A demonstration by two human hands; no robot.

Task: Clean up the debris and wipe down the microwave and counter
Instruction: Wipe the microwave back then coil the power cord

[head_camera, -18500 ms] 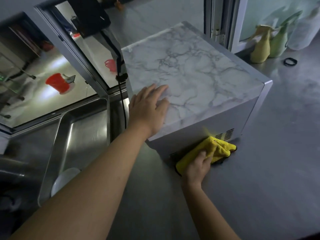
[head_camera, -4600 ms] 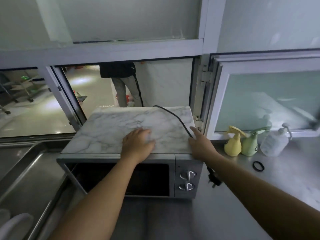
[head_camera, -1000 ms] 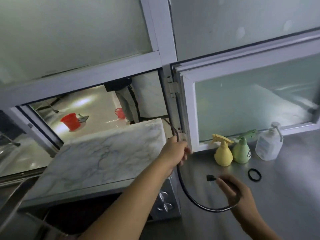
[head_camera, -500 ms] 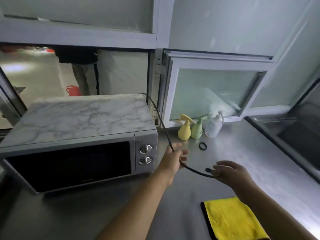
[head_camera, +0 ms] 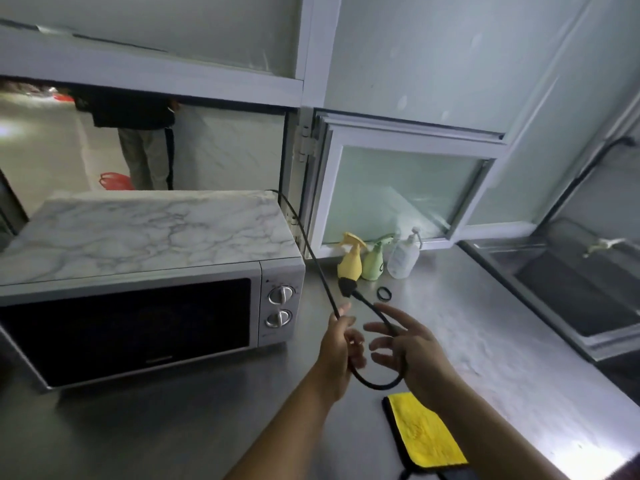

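Left hand [head_camera: 337,344] pinches the cord [head_camera: 311,258], right hand [head_camera: 412,351] spread w/ the loop draped over it, right of the microwave [head_camera: 145,292] on the desk [head_camera: 485,358]; cord's prob light & floppy, plug [head_camera: 347,287] stiff, so best held near the plug.

Brushed, dull-sheened metal counter [head_camera: 485,341]; marble-patterned, smooth microwave [head_camera: 149,278] top; fluffy yellow cloth [head_camera: 424,433]; matt black cord [head_camera: 313,258], probably rubber.

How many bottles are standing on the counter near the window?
3, in a row below the window: yellow spray bottle on the left, green spray bottle in the middle, clear pump bottle on the right.
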